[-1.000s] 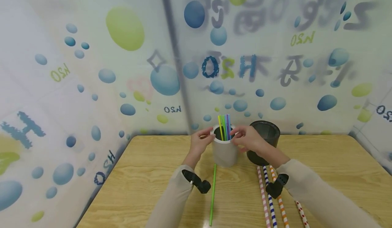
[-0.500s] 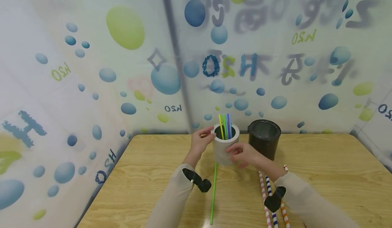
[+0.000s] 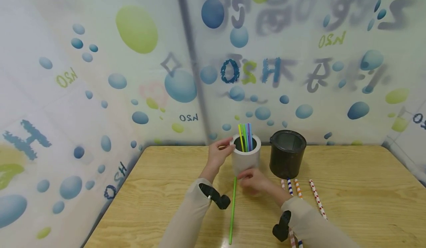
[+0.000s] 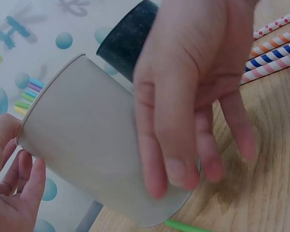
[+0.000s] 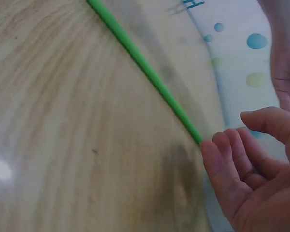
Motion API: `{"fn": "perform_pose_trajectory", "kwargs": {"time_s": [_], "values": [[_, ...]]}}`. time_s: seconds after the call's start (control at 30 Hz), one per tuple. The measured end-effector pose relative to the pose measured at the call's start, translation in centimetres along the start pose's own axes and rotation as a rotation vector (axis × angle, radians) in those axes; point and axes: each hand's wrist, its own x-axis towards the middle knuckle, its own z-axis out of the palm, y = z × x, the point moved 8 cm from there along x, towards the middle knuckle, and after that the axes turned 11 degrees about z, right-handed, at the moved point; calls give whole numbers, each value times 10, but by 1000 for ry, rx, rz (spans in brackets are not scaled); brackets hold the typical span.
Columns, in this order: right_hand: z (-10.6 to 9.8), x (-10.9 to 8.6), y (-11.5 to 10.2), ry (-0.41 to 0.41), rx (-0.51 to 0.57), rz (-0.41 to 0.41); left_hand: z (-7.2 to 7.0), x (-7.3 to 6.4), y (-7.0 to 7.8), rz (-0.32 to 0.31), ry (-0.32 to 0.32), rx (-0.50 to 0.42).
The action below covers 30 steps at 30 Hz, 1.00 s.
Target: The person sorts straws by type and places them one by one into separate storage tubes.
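A light grey cup (image 3: pixel 246 162) stands on the table with several coloured straws (image 3: pixel 245 137) upright in it. My left hand (image 3: pixel 217 154) holds its rim on the left side; in the left wrist view the fingers (image 4: pixel 31 181) lie along the rim beside the outer wall. A single green straw (image 3: pixel 232 213) lies on the wood in front of the cup. My right hand (image 3: pixel 255 181) is low before the cup, fingers loosely bent and holding nothing. In the right wrist view its fingertips (image 5: pixel 210 147) are right at the far end of the green straw (image 5: pixel 145 67).
A black bucket-like container (image 3: pixel 287 155) stands right of the cup. Striped paper straws (image 3: pixel 298 187) and a red-dotted one (image 3: pixel 317 198) lie in front of it, partly hidden by my right sleeve. A patterned wall (image 3: pixel 286 55) rises behind the table (image 3: pixel 359 188).
My right hand has left the straws at the cup's rim and moved down in front of the cup to the green straw's end. The left hand has stayed at the rim.
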Motion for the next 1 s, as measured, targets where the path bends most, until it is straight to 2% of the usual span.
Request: {"fn": "perform_pose_trajectory", "kwargs": {"time_s": [0.23,0.33,0.47,0.7,0.83,1.0], "values": [[8,7,22,181,118,76,2,1,-1,-9,-9,6],[12,9,29,253,168,83,2,1,-2,-9,-10,9],[18,9,32,310,194,76,1,1,-3,-14,-9,14],[23,7,32,426,108,35,-1,0,-4,-24,-10,9],[24,4,29,489,48,8,0,0,-3,-9,-9,-7],[27,3,26,521,-7,12,-1,0,-3,0,3,-5]]}}
